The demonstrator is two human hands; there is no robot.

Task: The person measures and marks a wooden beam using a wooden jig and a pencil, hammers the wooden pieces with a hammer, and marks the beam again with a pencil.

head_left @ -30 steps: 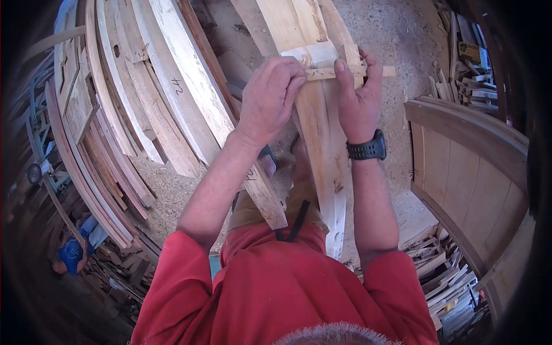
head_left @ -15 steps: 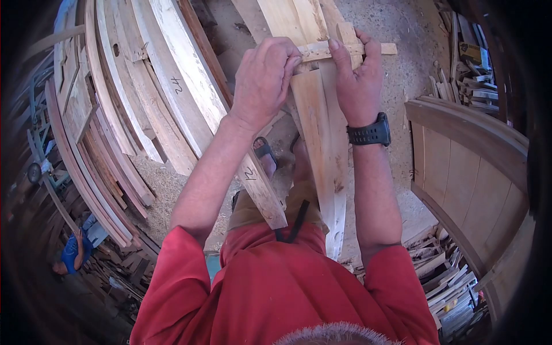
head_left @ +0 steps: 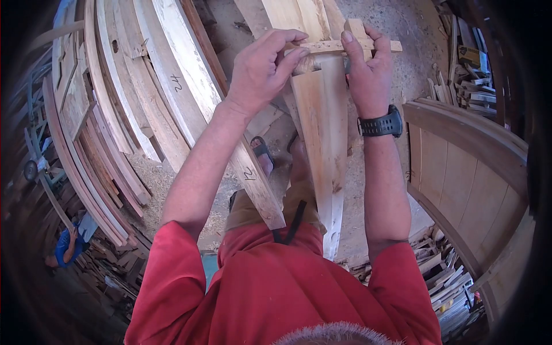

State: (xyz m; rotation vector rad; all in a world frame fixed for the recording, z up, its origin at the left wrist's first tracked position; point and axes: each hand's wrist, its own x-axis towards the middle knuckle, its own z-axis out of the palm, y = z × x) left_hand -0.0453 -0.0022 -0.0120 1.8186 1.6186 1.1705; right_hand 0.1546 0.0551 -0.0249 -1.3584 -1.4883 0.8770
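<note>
A narrow pale wooden strip with small marks along it lies crosswise over the far end of a long board. A short wood block crosses the strip near its right end. My right hand, with a black watch on the wrist, grips the strip and block, thumb on top. At the strip's left end is my left hand, thumb and forefinger curled around that end, the other fingers bent. The board runs from beneath the hands back toward my waist.
Long planks stand in a row on the left, one marked with a number. Another numbered plank reaches to my lap. A panelled wooden piece stands right, near scrap piles. A person in blue is far left.
My right hand has shifted slightly right with the strip and block. My left thumb and forefinger have spread a little at the strip's left end.
</note>
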